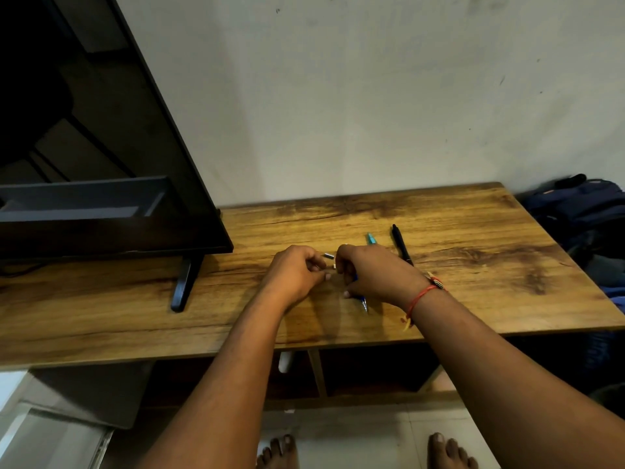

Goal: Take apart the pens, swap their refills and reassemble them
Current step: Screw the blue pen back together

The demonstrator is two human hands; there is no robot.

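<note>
In the middle of the frame the right hand point(372, 275) grips the blue pen point(364, 302), whose tip sticks out below the fist; the left hand point(297, 272) pinches a small silver part point(328, 255) between both hands

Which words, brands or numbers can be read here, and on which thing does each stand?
None can be read.
The black pen, the teal pen and the television show no legible print.
Pale marks on the dark blue thing at the lower right are too blurred.

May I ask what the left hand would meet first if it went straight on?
Most likely the right hand, which holds a blue pen; a silver pen piece shows in the small gap between. Depth is unclear.
</note>
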